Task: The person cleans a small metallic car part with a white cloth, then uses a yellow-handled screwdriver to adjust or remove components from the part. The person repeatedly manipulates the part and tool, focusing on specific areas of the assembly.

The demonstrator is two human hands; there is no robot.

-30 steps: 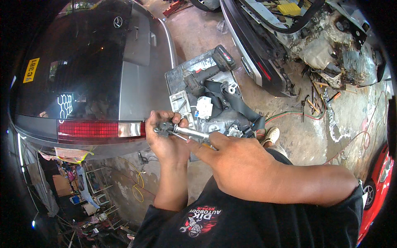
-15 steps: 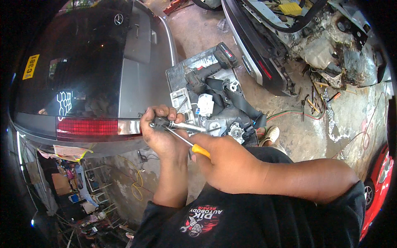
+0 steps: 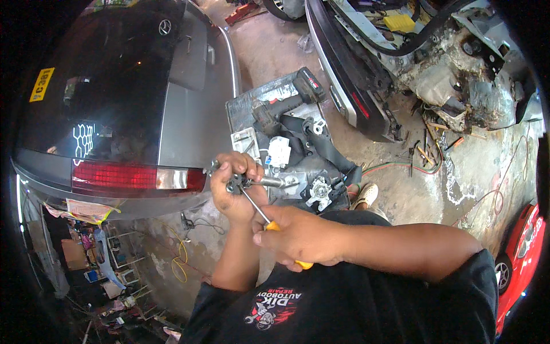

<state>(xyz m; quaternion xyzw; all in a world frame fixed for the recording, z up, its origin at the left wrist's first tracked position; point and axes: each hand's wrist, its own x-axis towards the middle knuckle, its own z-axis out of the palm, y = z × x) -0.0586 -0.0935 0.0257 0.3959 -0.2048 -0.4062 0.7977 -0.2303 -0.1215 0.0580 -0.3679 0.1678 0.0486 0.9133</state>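
My left hand (image 3: 234, 192) is closed around a metal part (image 3: 270, 182) with a silver cylinder and a dark, jointed end. The cylinder sticks out to the right, and the fingers cover some of the dark end. A thin-shafted screwdriver (image 3: 274, 226) with a yellow handle is gripped in my right hand (image 3: 301, 236). Its shaft slants up and left, with the tip at the dark end of the part; whether it sits inside cannot be made out. Just beyond my hands lies a tray (image 3: 236, 109) with a cordless power tool (image 3: 281, 108), a white plastic piece (image 3: 279, 152) and a black seat belt (image 3: 332, 152).
On the left stands a grey car's rear, its red tail light (image 3: 114, 179) close to my left hand. A removed bumper (image 3: 349, 74) lies at the far right, near loose hand tools (image 3: 425, 152) and hoses. A red car (image 3: 521, 258) is at the right edge.
Both hands have shifted a little right and down with the metal part. My right hand has turned, and more of the screwdriver's handle end shows below it.
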